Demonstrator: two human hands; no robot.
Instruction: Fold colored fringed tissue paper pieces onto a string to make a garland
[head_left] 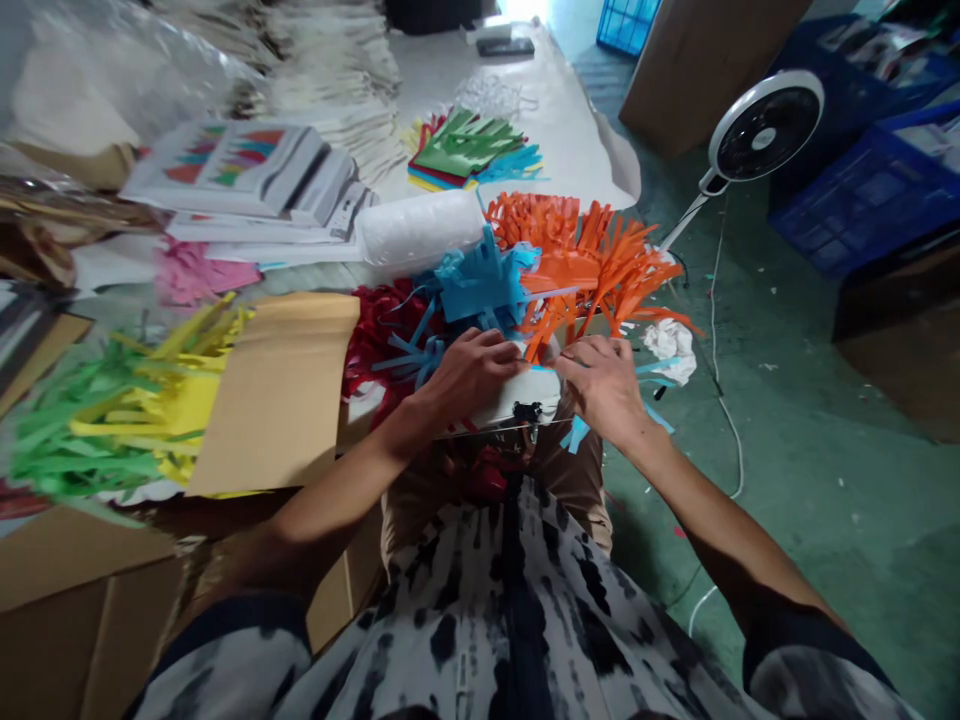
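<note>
Head view, one white card (pixel 517 402) held at lap height: left hand (pixel 469 375) curled closed on it, right hand (pixel 600 385) partly open against its edge, firmness unclear, below orange paper fringe (pixel 585 255) and blue paper fringe (pixel 480 285).

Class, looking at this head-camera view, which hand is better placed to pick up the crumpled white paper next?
Probably the right hand: it sits just beside the crumpled white paper, with only a narrow blue paper strip near it. The left hand lies farther off, with the right hand between.
</note>
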